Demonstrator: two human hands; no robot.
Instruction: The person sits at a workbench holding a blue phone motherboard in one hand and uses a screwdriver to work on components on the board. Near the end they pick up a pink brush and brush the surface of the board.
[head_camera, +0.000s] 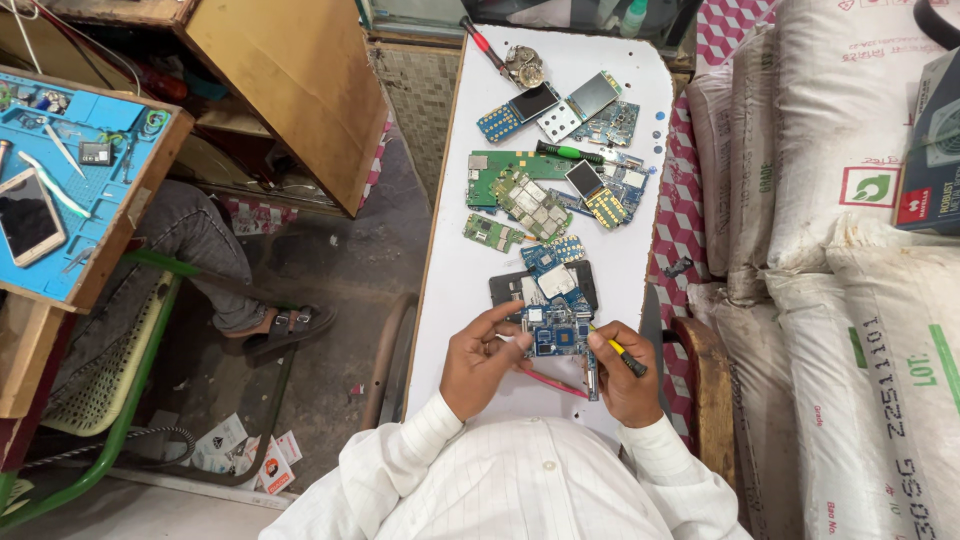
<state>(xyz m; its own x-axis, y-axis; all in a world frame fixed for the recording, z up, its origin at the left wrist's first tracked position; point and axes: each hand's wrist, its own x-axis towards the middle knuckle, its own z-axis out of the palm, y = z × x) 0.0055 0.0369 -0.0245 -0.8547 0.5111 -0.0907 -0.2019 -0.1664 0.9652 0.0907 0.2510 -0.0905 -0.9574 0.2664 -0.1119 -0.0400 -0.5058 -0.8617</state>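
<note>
- My left hand (480, 362) pinches the left edge of the blue board (560, 330), thumb and fingers curled on it, partly closed.
- My right hand (622, 372) is closed round a yellow screwdriver (622, 352); its tip points in at the board's right edge. Whether tip touches, can't tell.
- Board sits at the near end of the white table (460, 280), roughly mid-width, just above my hands and overlapping a dark phone frame (505, 288) behind it.
- Handling, my guess: board is light, thin, stiff, and fragile, with small chips and shields on top. Best held by bare edges, not by the parts; pressing with the tool could slip or crack it.
- A red tool (552, 382) lies under my hands near the table's near edge; mostly covered, kind unclear.
- More boards (530, 200) are piled mid-table, a green screwdriver (568, 152) among them, and a red screwdriver (482, 42) at the far left corner.
- Hidden: board's underside, my right fingertips, the tool tip, and the table's near edge under my sleeves.
- Far edge of the table is cut off by clutter; small screws, if any, are too small to see.
- Another person's leg (190, 250) shows left of the table, by a blue tray (110, 110).
</note>
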